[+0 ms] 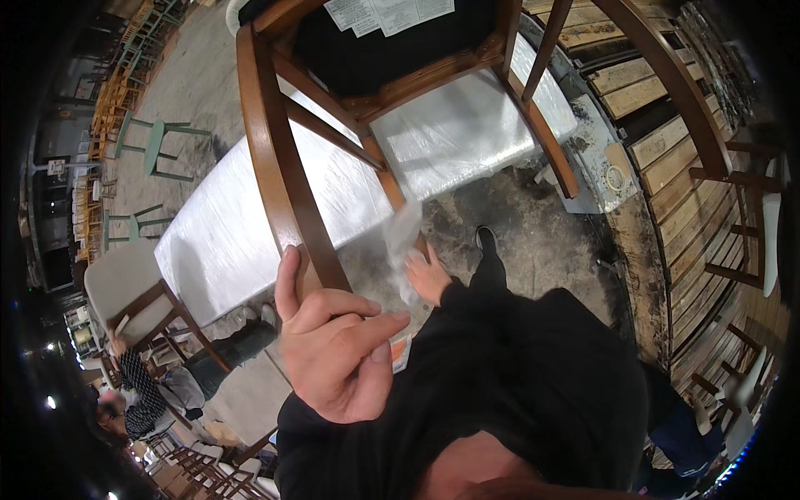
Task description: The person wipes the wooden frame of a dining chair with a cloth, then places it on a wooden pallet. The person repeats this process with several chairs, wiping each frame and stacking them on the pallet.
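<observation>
A brown wooden chair (267,142) with a dark seat underside is tipped over in front of me, its legs toward me. At the end of its nearest left leg is my left hand (337,354), fingers bent around the wood, with one finger lying up along its side. Farther right, my right hand (429,277) is closed on a thin white cloth (404,237), smeared by motion. The cloth lies against the end of another wooden piece of the chair, most of which it hides.
Under the chair, a long surface wrapped in shiny plastic film (225,221) stretches to the left. Slatted wooden pallets (667,175) line the right. Green stools (158,150) stand at far left. Another person (137,400) handles a beige-seated chair (125,287) at lower left.
</observation>
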Demonstrator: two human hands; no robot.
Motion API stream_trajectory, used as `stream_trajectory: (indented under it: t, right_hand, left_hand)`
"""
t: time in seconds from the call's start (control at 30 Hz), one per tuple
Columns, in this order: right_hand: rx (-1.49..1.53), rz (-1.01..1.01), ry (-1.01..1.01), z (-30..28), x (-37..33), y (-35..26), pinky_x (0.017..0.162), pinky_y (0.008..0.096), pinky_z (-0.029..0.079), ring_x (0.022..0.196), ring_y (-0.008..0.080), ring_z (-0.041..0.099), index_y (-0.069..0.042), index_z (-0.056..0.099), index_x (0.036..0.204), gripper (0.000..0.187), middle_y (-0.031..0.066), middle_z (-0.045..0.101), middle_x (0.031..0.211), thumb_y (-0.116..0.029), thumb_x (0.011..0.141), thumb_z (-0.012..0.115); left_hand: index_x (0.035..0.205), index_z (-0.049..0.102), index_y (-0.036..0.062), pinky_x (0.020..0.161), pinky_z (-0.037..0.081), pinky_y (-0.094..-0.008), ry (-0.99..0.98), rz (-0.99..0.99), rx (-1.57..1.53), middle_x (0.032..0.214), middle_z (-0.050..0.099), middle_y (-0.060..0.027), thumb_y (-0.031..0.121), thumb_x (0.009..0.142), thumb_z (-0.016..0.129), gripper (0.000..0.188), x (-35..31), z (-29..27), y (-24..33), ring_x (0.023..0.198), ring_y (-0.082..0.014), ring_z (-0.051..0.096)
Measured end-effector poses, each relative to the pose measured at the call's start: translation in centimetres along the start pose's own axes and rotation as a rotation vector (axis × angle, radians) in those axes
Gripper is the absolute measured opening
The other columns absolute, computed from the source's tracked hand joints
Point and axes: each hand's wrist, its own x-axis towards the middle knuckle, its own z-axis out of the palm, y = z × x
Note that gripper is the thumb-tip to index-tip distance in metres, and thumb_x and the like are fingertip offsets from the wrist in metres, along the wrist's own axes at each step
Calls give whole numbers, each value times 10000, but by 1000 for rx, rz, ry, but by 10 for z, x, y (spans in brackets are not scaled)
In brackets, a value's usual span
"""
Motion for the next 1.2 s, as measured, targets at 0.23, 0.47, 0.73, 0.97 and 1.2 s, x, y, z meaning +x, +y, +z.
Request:
stream_trajectory:
  t: [0.23, 0.47, 0.73, 0.97, 1.2]
  right_hand:
    - [307, 282, 244, -27, 80, 45, 1091, 506, 358, 1362, 382, 402, 32, 569, 1239, 371, 213, 511, 1343, -117, 906, 500]
    - [188, 287, 252, -21, 57, 36, 952, 470, 503, 1213, 409, 558, 36, 533, 1307, 435, 249, 457, 1412, -105, 895, 532]
    - [620, 935, 564, -96, -92, 165, 852, 505, 510, 1016, 416, 634, -1, 621, 1097, 436, 235, 637, 1106, -246, 757, 743]
    - [-143, 1021, 242, -123, 34, 361, 1013, 597, 355, 1202, 356, 492, 20, 574, 1200, 673, 193, 559, 1176, -358, 701, 819]
    - [8, 888, 356, -105, -41, 375, 916, 459, 496, 1075, 402, 597, 1, 525, 1148, 516, 214, 619, 1088, -131, 720, 781]
  left_hand:
    - [823, 739, 62, 1189, 212, -598, -30, -57, 41, 541, 509, 4, -8, 668, 631, 202, -1, 2, -1, 710, -179, 629]
    - [820, 733, 61, 1188, 214, -606, -1, -7, -3, 552, 507, -14, 6, 699, 625, 172, 8, 9, 1, 717, -201, 624]
    - [790, 720, 78, 1184, 213, -625, 6, -68, -8, 547, 504, -13, 51, 751, 645, 89, -1, 9, -3, 715, -189, 619]
    - [785, 598, 67, 1155, 148, -724, 102, -39, 59, 495, 524, 16, 179, 868, 520, 160, 28, 20, 0, 667, -205, 603]
    - [839, 597, 85, 1168, 108, -724, 144, -163, 92, 476, 501, 38, 246, 967, 504, 226, 10, 28, 1, 703, -195, 626]
